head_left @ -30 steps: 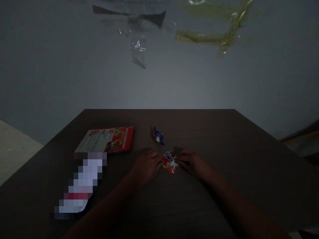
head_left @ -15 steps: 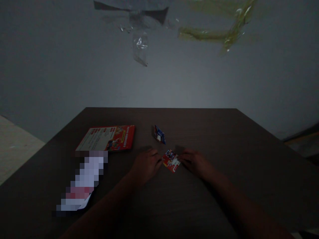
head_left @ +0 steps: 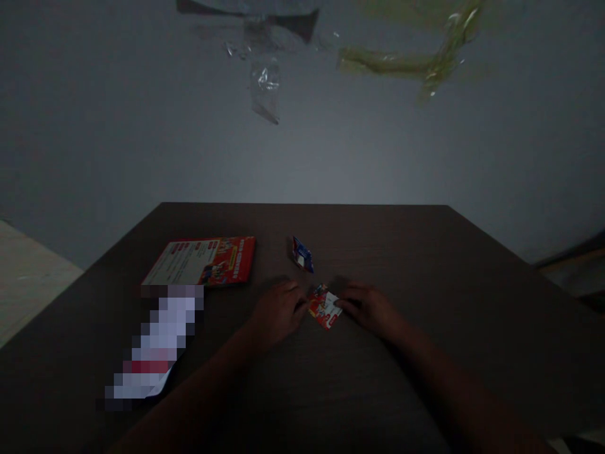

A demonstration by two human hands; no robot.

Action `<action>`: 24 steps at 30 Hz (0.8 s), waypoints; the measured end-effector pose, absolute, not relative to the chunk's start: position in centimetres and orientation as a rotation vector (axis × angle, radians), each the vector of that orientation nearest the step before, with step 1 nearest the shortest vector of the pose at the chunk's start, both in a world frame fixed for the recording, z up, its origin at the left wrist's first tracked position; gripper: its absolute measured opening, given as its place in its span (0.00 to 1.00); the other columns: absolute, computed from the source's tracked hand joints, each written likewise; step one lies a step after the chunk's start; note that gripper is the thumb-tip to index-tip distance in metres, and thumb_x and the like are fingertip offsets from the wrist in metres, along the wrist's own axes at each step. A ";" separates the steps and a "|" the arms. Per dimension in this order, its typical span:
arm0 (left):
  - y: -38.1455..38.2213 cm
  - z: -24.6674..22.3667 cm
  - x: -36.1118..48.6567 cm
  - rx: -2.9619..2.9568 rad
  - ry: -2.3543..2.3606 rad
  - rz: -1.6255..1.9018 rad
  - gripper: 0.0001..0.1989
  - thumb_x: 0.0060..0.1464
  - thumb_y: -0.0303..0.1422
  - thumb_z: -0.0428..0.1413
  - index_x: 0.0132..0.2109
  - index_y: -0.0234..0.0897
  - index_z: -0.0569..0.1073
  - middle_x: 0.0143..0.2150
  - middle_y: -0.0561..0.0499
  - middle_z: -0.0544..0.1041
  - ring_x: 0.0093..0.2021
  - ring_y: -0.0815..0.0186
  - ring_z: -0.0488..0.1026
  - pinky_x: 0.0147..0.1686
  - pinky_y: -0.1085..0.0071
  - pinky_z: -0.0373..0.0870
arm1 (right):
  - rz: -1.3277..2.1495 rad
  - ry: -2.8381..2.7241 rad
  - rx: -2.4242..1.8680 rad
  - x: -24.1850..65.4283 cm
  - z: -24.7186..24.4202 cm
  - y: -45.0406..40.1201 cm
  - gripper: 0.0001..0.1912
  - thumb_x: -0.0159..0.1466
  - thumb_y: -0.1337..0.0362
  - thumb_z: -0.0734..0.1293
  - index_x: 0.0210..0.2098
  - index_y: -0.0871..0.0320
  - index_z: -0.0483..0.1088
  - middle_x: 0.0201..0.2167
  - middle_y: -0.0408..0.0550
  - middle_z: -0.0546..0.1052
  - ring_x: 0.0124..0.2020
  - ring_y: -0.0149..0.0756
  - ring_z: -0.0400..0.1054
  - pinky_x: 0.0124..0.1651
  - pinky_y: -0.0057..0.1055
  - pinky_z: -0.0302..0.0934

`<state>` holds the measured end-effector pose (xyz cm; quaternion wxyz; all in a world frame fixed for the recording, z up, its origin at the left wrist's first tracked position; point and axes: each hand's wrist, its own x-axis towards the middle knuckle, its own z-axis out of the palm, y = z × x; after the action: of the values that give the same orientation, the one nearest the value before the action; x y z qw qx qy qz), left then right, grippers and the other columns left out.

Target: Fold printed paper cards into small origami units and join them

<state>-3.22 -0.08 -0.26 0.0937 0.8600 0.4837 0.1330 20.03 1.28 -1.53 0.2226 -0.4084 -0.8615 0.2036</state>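
Between my hands, low over the dark table, is a small square of printed paper point(head_left: 325, 310) in red, white and blue. My left hand point(head_left: 280, 308) has its fingers closed at the paper's left corner. On the opposite corner, my right hand point(head_left: 371, 309) pinches the paper between thumb and fingers. Just behind it stands a small folded blue printed paper point(head_left: 302, 255), touched by neither hand. The dim light hides the exact fingertip contact on the left side.
A flat red and white printed booklet or box point(head_left: 201, 261) lies at the left of the table point(head_left: 387, 239). In front of it is a pale, pixelated long item point(head_left: 163, 340). The wall point(head_left: 312, 157) behind bears clear tape point(head_left: 265, 88) and yellowish tape point(head_left: 387, 63).
The paper square has shifted or bent slightly, showing more white near my right thumb. My right thumb has moved onto its corner. The other things on the table lie as before.
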 end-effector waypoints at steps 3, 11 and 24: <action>-0.1 -0.3 -3.0 2.544 1.457 0.412 0.12 0.60 0.37 0.47 0.34 0.36 0.72 0.34 0.49 0.71 0.37 0.65 0.68 0.37 0.69 0.63 | 0.554 -2.368 -1.184 19.7 -1.3 1.1 0.13 0.66 0.61 0.60 0.30 0.58 0.72 0.30 0.47 0.72 0.32 0.33 0.67 0.35 0.28 0.58; -0.4 -0.8 -1.6 2.564 1.580 0.406 0.15 0.63 0.36 0.43 0.36 0.36 0.71 0.36 0.48 0.73 0.39 0.62 0.68 0.41 0.64 0.61 | 0.510 -2.338 -1.378 18.7 -1.1 0.7 0.15 0.66 0.59 0.58 0.31 0.58 0.72 0.31 0.48 0.74 0.32 0.34 0.67 0.37 0.29 0.58; -1.3 -0.9 -0.2 2.520 1.863 0.346 0.17 0.63 0.38 0.42 0.39 0.36 0.73 0.40 0.43 0.71 0.43 0.56 0.65 0.42 0.59 0.58 | 0.201 -2.411 -1.760 17.3 0.0 -0.4 0.18 0.68 0.56 0.53 0.39 0.56 0.71 0.41 0.52 0.74 0.43 0.42 0.68 0.44 0.37 0.54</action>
<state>-0.18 -1.28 -0.93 -0.0058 0.7993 0.5908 0.1097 17.31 -0.37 -0.04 0.0747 -0.5866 -0.8036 0.0670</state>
